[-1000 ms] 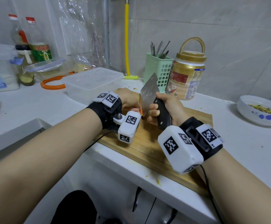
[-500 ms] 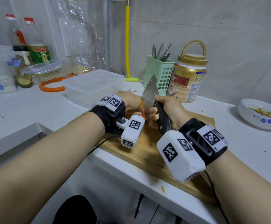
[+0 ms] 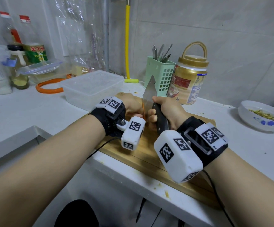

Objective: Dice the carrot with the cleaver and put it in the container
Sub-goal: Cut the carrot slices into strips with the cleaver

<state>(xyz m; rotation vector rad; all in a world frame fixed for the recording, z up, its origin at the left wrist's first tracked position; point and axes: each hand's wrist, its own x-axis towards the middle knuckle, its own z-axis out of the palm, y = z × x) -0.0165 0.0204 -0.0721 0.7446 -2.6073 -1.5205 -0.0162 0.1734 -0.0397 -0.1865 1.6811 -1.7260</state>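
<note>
My right hand point(image 3: 164, 110) grips the black handle of the cleaver point(image 3: 149, 94), whose steel blade stands edge-down on the wooden cutting board point(image 3: 149, 154). Just left of the blade, my left hand point(image 3: 131, 105) curls over the carrot point(image 3: 143, 110); only a thin orange sliver of it shows between hand and blade. The clear plastic container point(image 3: 92, 87) sits on the counter behind my left hand, and I cannot tell what is inside it.
A green utensil basket point(image 3: 160, 74) and a gold-lidded jar point(image 3: 188, 81) stand behind the board. A white bowl point(image 3: 262, 118) of scraps sits at far right. Bottles, an orange ring point(image 3: 49, 87) and lidded boxes crowd the back left. The counter edge runs under my forearms.
Both hands and the cleaver stay together on the board; the blade has shifted only slightly against the carrot. My head has moved a little, shifting the view.
</note>
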